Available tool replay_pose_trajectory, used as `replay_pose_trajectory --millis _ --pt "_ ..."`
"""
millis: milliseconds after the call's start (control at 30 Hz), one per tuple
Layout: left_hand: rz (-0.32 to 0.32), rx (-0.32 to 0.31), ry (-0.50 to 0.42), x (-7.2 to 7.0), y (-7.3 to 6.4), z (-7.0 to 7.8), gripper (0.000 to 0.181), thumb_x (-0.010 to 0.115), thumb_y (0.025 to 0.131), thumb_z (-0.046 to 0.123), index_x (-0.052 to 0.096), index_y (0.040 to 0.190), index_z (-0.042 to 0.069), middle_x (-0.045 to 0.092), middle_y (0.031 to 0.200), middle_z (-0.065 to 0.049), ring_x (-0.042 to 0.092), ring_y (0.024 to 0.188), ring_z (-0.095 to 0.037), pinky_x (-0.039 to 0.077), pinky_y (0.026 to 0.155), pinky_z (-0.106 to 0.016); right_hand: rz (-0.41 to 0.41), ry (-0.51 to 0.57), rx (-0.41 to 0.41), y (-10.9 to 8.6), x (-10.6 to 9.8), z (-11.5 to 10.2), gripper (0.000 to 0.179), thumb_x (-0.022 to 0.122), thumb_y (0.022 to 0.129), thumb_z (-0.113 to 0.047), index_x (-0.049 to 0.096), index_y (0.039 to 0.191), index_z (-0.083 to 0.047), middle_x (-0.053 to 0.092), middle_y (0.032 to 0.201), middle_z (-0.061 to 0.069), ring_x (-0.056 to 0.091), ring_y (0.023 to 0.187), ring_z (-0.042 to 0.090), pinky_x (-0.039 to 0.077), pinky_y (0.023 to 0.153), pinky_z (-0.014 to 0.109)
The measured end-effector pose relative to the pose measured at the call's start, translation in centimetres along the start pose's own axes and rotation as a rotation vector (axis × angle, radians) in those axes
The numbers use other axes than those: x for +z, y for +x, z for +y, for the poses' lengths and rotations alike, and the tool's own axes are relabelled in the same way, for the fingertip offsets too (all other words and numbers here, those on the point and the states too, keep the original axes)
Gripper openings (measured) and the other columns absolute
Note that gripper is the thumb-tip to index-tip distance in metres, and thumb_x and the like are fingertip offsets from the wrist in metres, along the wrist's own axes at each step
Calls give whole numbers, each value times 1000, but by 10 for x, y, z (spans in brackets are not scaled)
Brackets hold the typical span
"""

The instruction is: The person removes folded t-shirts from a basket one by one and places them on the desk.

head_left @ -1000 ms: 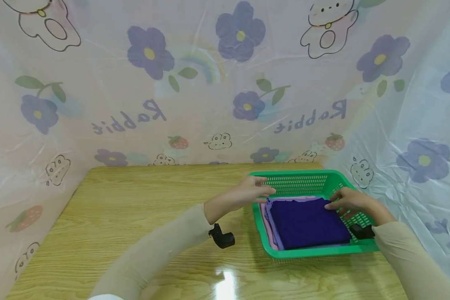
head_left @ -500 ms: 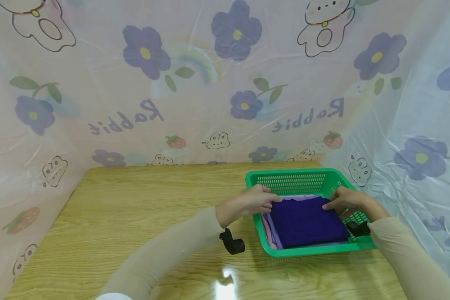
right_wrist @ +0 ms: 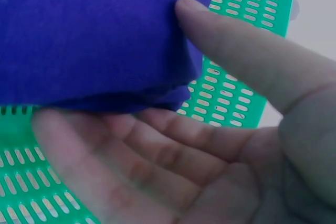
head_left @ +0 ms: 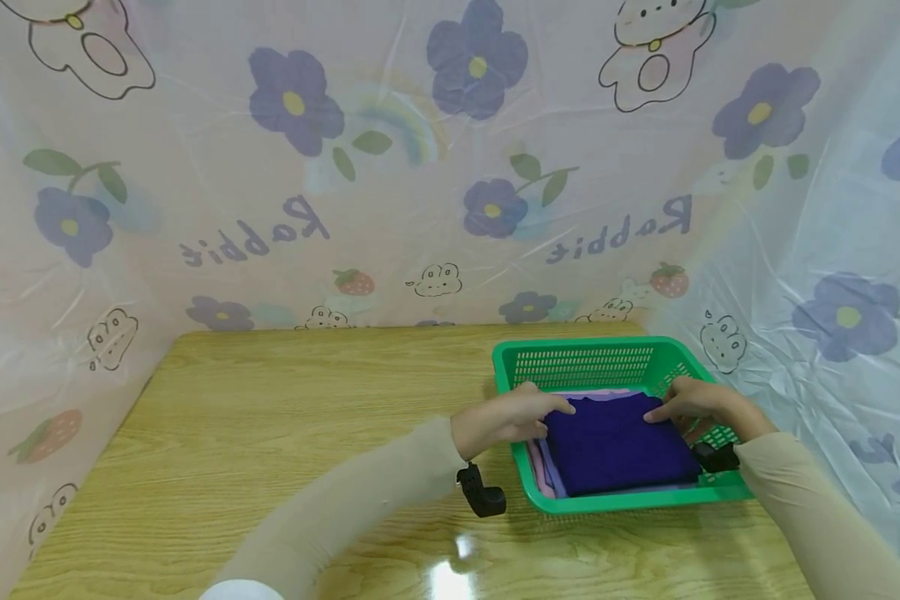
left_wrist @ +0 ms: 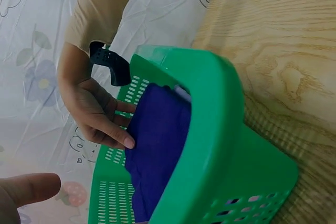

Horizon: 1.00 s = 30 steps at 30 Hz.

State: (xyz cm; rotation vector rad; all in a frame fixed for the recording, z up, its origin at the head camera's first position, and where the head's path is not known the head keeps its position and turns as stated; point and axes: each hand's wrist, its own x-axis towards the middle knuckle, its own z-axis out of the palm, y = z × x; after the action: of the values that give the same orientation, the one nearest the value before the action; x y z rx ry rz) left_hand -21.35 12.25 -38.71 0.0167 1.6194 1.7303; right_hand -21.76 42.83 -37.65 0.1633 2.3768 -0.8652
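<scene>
Where the left hand (head_left: 519, 414) crosses the left rim of the green basket (head_left: 630, 500), I cannot tell whether it grips the folded purple cloth (head_left: 621, 448). Inside the basket, that cloth lies lengthwise between both hands. Near the basket's right end, the right hand (head_left: 701, 401) pinches its edge, fingers underneath, as only the right wrist view shows.

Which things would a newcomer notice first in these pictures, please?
Probably the bright green basket on the right of the table. Inside lies a dark purple cloth, with the left hand at its left edge and the right hand at its right. Behind the table hangs a pale flowered sheet.
</scene>
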Motion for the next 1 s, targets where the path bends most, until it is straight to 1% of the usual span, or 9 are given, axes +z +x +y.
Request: replay_pose_trajectory --millis 33,133,267,433,567,667,800,900,1000 --pt "14 -2 -9 1 1 -1 93 69 92 6 4 158 0 9 162 -22 17 146 -45 25 116 -52 -1 -2 2 0 0 0 36 70 95 -23 62 101 11 66 93 20 70 81 31 61 69 45" --pt "45 -7 -17 4 3 -2 92 70 91 5 7 158 -1 11 161 -23 18 145 -47 25 116 -54 0 -5 8 0 1 1 35 70 95 -24 63 99 9 65 89 19 68 76 27 61 67 43" --pt "57 -26 -27 6 4 -3 89 69 91 6 12 158 -1 14 160 -24 19 143 -52 26 115 -57 5 6 22 0 4 2 28 71 93 -23 63 89 4 62 80 15 65 66 23 61 64 41" --pt "39 -54 -45 6 8 -6 87 68 91 4 12 158 1 17 159 -26 21 140 -56 27 113 -59 1 32 21 1 7 2 34 72 92 -21 49 72 -7 59 73 10 66 65 23 60 61 40" --pt "27 -63 19 7 13 -8 84 66 92 -1 13 157 -2 26 155 -27 31 139 -50 35 111 -54 3 49 10 0 8 4 49 73 92 -20 29 72 -14 42 69 2 62 72 22 56 58 36" --pt "27 -56 101 9 15 -10 79 65 92 -5 18 155 -5 33 151 -26 38 136 -43 42 107 -48 3 54 0 1 7 6 52 73 92 -19 25 70 -15 31 66 -2 49 65 16 50 55 31" --pt "41 -59 136 13 18 -13 76 64 92 -8 21 154 -5 35 150 -25 40 135 -41 45 104 -47 16 58 13 2 8 8 47 74 91 -19 34 67 -16 41 62 -2 44 59 12 50 53 29" --pt "52 -77 138 15 20 -14 75 63 93 -7 22 155 -4 34 151 -26 38 136 -43 44 105 -48 23 75 31 1 7 8 37 75 90 -18 42 74 -11 56 71 3 57 65 16 55 57 33" --pt "44 -96 111 15 21 -14 74 62 94 -6 21 156 -3 31 153 -28 35 137 -47 42 106 -52 11 96 30 0 5 8 35 74 90 -16 41 80 -7 59 81 7 64 77 23 58 64 40"
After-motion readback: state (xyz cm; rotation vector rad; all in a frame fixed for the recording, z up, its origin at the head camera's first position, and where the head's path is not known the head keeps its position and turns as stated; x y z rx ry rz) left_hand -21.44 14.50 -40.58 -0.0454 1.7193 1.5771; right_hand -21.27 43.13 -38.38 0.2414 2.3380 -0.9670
